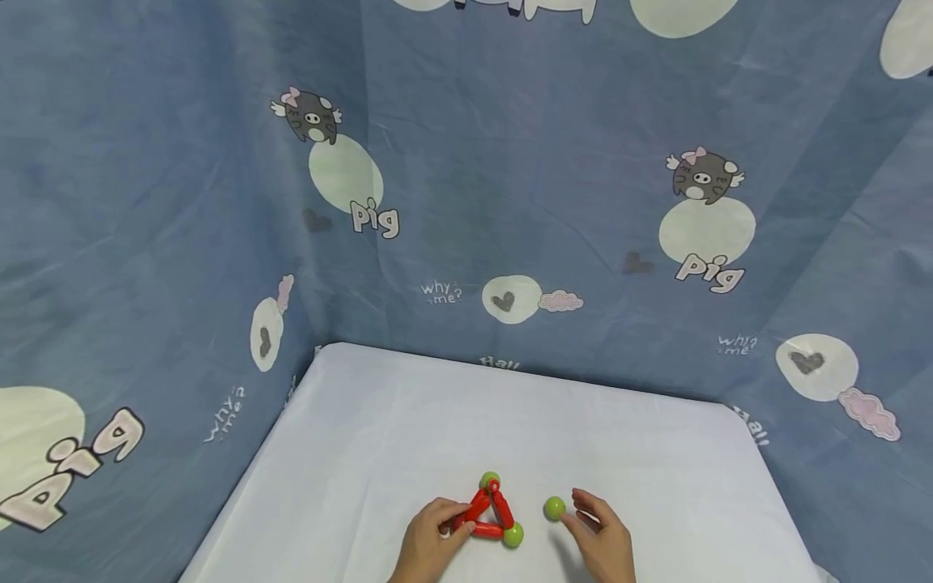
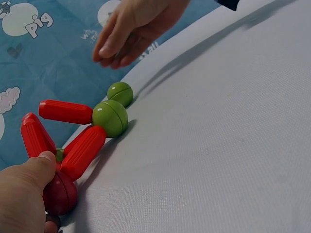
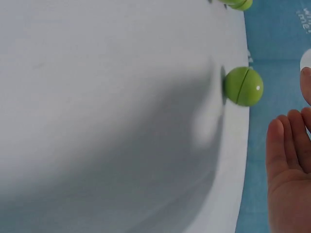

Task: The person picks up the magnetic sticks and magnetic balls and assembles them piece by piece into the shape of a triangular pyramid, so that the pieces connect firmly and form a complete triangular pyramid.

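My left hand [image 1: 428,536] grips a corner of a triangular frame made of red rods and balls. That corner has a dark red ball [image 2: 60,193], and my thumb presses beside an upward-slanting red rod [image 2: 36,136]. A green ball [image 2: 111,118] joins another corner, where a second red rod [image 2: 65,111] sticks out. The frame's far corner has a green ball [image 1: 490,480], mostly hidden in the left wrist view. My right hand [image 1: 603,538] hovers, fingers extended and holding nothing, beside a loose green ball [image 3: 243,86]; a gap separates them in the right wrist view.
A white cloth covers the tabletop [image 1: 408,421]. Blue fabric [image 1: 466,178] printed with pigs and clouds hangs behind and along the left side. The table's back edge meets this fabric.
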A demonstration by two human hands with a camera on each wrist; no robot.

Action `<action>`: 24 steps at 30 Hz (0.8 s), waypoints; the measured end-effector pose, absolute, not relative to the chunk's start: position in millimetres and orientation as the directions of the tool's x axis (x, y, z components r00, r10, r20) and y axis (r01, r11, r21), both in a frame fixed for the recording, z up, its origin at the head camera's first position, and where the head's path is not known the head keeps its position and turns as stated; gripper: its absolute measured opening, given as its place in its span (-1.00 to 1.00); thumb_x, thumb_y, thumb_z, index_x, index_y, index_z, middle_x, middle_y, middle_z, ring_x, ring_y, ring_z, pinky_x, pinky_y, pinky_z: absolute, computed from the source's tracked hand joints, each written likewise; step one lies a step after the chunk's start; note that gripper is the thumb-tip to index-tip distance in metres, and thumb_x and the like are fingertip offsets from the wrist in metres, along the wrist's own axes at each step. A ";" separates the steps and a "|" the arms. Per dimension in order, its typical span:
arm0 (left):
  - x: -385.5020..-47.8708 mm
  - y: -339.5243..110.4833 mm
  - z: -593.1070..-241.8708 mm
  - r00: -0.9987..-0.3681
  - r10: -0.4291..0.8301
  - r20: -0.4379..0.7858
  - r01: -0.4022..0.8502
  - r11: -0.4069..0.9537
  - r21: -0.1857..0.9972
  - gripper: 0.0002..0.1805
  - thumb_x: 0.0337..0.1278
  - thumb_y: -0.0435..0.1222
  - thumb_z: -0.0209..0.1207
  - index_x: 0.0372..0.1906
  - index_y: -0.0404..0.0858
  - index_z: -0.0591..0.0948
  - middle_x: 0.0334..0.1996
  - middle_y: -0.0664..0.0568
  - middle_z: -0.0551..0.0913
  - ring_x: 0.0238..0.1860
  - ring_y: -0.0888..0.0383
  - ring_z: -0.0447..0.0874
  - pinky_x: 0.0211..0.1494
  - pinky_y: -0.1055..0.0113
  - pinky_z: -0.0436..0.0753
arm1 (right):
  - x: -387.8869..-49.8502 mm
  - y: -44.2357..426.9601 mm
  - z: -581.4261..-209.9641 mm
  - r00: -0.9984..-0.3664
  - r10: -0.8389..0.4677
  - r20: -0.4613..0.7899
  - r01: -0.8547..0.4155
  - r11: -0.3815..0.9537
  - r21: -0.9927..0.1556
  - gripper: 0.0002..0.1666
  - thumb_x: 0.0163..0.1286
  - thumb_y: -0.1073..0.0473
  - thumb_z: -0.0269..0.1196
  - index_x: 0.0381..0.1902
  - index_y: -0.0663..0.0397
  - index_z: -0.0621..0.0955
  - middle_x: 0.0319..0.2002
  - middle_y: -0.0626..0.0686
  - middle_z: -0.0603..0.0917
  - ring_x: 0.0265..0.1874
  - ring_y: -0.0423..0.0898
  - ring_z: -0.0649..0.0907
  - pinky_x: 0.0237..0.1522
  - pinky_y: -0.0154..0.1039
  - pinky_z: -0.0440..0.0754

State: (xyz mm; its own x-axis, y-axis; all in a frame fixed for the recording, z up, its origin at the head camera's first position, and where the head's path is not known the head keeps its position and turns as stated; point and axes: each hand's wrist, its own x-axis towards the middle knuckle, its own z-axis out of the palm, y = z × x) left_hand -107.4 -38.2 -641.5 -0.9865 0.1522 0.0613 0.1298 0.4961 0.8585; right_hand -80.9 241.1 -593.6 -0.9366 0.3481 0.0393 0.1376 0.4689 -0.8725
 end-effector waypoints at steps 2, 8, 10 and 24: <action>-107.2 -38.9 -640.8 -0.988 0.152 0.043 0.113 0.493 0.862 -0.65 0.12 0.03 0.43 -0.05 -0.03 0.80 -0.22 0.25 0.70 -0.35 0.45 0.46 -0.29 0.52 0.50 | -76.2 243.0 -594.6 -0.932 0.362 0.025 0.158 0.467 -0.870 -0.45 0.16 0.27 0.53 0.13 0.15 0.67 0.07 0.13 0.75 -0.01 -0.24 0.71 0.04 -0.49 0.66; -107.3 -39.4 -638.5 -0.988 0.152 0.025 0.098 0.494 0.864 -0.66 0.12 0.03 0.43 -0.05 -0.02 0.80 -0.24 0.26 0.68 -0.35 0.43 0.44 -0.31 0.51 0.48 | -65.4 251.6 -601.0 -0.911 0.407 -0.063 0.252 0.430 -0.867 -0.39 0.17 0.27 0.52 0.20 0.19 0.63 0.15 0.20 0.71 0.01 -0.30 0.69 0.02 -0.55 0.63; -107.2 -39.2 -638.1 -0.988 0.153 0.035 0.107 0.496 0.862 -0.66 0.12 0.02 0.43 -0.06 -0.02 0.80 -0.23 0.26 0.68 -0.35 0.44 0.44 -0.30 0.52 0.49 | -62.2 256.0 -605.1 -0.902 0.422 -0.086 0.279 0.420 -0.864 -0.37 0.16 0.27 0.52 0.21 0.25 0.61 0.16 0.26 0.69 0.07 -0.12 0.72 0.01 -0.51 0.66; -105.9 -39.0 -637.1 -0.987 0.152 0.045 0.115 0.487 0.866 -0.67 0.12 0.02 0.44 -0.07 -0.02 0.80 -0.23 0.26 0.69 -0.36 0.43 0.45 -0.31 0.52 0.48 | -47.9 265.2 -623.0 -0.866 0.451 -0.218 0.403 0.370 -0.837 -0.19 0.14 0.21 0.56 0.28 0.44 0.50 0.20 0.43 0.61 0.22 0.33 0.61 0.09 -0.26 0.69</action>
